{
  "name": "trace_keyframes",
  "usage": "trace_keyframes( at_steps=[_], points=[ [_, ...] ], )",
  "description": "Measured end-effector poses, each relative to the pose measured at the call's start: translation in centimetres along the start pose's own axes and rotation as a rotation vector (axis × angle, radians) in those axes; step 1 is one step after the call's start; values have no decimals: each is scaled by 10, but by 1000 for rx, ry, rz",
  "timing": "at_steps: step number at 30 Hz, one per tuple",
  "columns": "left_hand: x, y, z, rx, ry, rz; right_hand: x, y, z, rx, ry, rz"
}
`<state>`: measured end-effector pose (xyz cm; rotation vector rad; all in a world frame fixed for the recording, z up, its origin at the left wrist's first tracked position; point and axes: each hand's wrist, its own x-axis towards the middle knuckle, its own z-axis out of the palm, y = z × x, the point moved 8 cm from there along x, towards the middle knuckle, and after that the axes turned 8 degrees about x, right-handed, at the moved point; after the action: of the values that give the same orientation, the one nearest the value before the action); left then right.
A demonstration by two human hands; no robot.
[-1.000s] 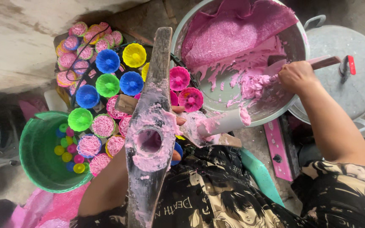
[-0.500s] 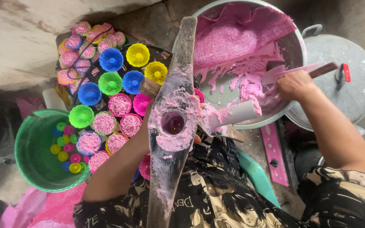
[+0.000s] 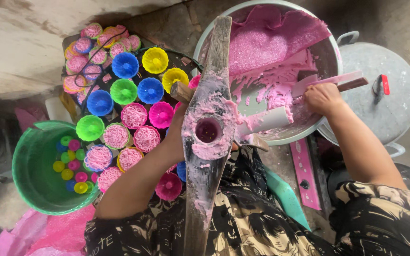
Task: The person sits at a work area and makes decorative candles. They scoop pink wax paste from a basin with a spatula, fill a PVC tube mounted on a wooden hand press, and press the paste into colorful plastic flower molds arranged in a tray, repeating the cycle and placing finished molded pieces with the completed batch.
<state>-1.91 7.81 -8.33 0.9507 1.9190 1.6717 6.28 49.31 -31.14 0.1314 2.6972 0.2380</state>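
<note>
Green bucket (image 3: 34, 163) of small cups far left, coloured moulds (image 3: 134, 90) beside it, left hand (image 3: 179, 135) gripping wooden press (image 3: 209, 132) from behind, fingers hidden, right hand (image 3: 323, 97) closed round spatula (image 3: 330, 83) in dough-smeared basin (image 3: 328, 57).

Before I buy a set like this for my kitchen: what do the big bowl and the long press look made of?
The big bowl looks like metal: dull grey, thin rolled rim. The long press looks like worn, unpainted wood, though pink dough smears hide much of its grain.
</note>
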Motion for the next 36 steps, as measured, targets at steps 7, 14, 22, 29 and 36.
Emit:
trace_keyframes(
  at_steps=[7, 14, 22, 29, 36],
  points=[
    [19, 33, 15, 67, -79, 129, -2, 1, -15, 27, 12, 25],
    [22, 50, 16, 61, -96, 81, 6, -7, -8, 36, 77, -19],
    [15, 27, 19, 473, -14, 330, -2, -22, -11, 42, -24, -84],
    [16, 21, 19, 418, -15, 287, 20, 6, -11, -5, 40, 63],
    [15, 31, 17, 418, 5, 293, 23, -2, 1, 90, -12, -59]
  ],
)
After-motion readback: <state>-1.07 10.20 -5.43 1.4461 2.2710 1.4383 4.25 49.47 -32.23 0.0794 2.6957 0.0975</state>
